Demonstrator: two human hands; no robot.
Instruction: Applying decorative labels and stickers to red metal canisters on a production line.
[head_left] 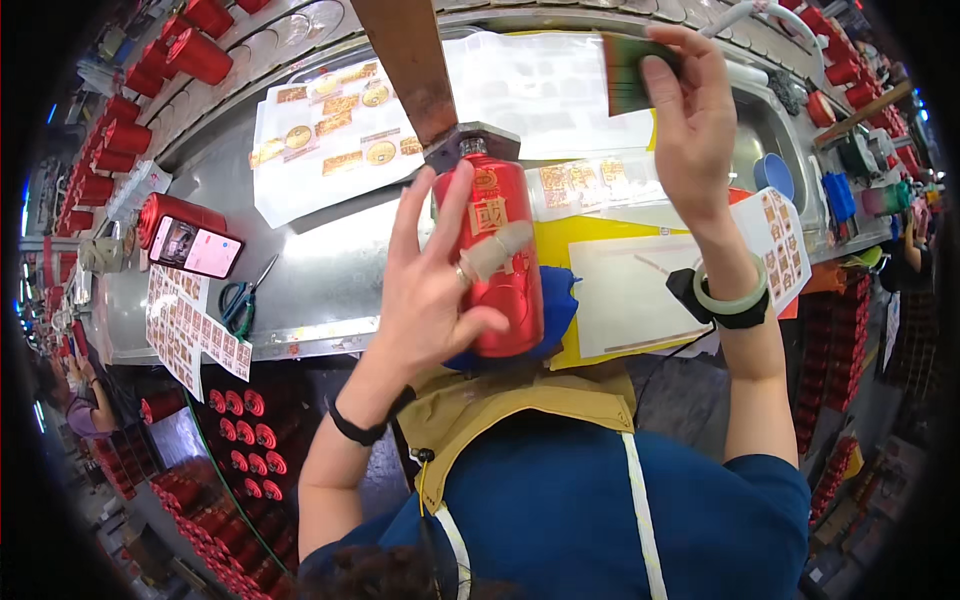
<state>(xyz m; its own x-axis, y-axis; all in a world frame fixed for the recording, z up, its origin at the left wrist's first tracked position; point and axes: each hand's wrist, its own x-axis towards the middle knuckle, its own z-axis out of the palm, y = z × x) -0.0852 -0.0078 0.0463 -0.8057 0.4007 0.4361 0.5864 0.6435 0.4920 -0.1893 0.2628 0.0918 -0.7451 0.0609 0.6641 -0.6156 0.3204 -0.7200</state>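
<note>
A shiny red bottle (pixel 507 290) with gold characters lies on its side in front of me, its dark neck against a metal block (pixel 474 143) under an upright bar. My left hand (pixel 430 270) rests on it with fingers stretched and spread, a pale wrap round one finger. Raised at the upper right, my right hand (pixel 690 115) pinches a flat dark green piece with a brown edge (pixel 628 75); its exact kind is unclear. A blue cloth (pixel 562 305) shows beneath the bottle. Beyond the bottle, a clear strip of gold stickers (pixel 585 182) lies on the bench.
On the metal bench (pixel 315 300) are sticker sheets (pixel 345 115), scissors (pixel 238 305) and a phone (pixel 195 250) leaning on a red bottle. White paper (pixel 630 295) covers a yellow sheet at right. A blue cup (pixel 773 175) stands farther off. Rows of red bottles (pixel 240 435) surround the bench.
</note>
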